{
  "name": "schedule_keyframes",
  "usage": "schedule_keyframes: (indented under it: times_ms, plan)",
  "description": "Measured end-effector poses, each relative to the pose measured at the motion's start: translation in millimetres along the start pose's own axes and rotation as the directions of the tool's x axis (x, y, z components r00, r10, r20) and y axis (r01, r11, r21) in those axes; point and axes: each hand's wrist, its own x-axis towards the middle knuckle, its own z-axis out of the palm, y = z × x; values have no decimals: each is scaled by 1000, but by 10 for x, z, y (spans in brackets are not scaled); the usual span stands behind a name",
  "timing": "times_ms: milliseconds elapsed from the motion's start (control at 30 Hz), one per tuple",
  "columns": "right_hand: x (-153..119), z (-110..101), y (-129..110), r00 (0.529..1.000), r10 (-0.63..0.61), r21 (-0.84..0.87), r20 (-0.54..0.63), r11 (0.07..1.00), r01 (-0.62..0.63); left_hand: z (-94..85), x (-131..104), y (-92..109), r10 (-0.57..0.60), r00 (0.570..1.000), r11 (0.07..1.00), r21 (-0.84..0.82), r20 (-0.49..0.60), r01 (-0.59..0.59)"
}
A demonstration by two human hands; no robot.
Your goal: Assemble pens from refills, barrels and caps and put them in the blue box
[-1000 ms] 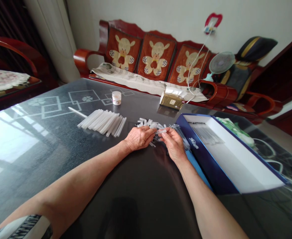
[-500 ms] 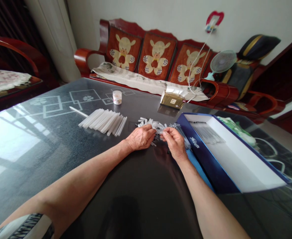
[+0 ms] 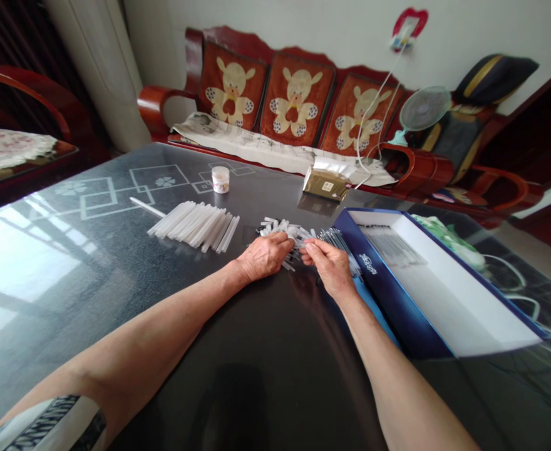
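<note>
Over a pile of small white and black plastic pieces (image 3: 280, 227) on the dark table, my left hand (image 3: 267, 254) is closed, fingers curled; what it holds is too small to name. Just to its right, my right hand (image 3: 329, 266) pinches between thumb and fingertips a small whitish piece, mostly hidden. The two sets of fingertips are close together. Left of the pile lie many white pen barrels (image 3: 193, 225) side by side, one of them set apart. Thin clear pen refills (image 3: 335, 241) lie beyond my right hand, against a blue box.
The open blue box (image 3: 388, 294) stands at the right, with a row of refills (image 3: 391, 244) inside. Farther back are a small white jar (image 3: 220, 180) and a tissue box (image 3: 326, 181). A green-and-white bag (image 3: 447, 241) and white cables (image 3: 529, 304) lie right of the box.
The view has tilted slightly. My fingertips have shifted a little, with the right hand slightly more closed; both hands stay over the pile.
</note>
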Motion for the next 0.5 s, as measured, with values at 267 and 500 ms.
schedule_keyframes:
  times_ms: [267,500]
  plan:
    - [-4,8,-51,994,113,114,-6,987,-111,-44,-7,4,24,1000,993,113,-5,-23]
    - [-7,70,-119,980,195,119,-47,975,-189,5,-4,1,29,1000,992,125,-13,-27]
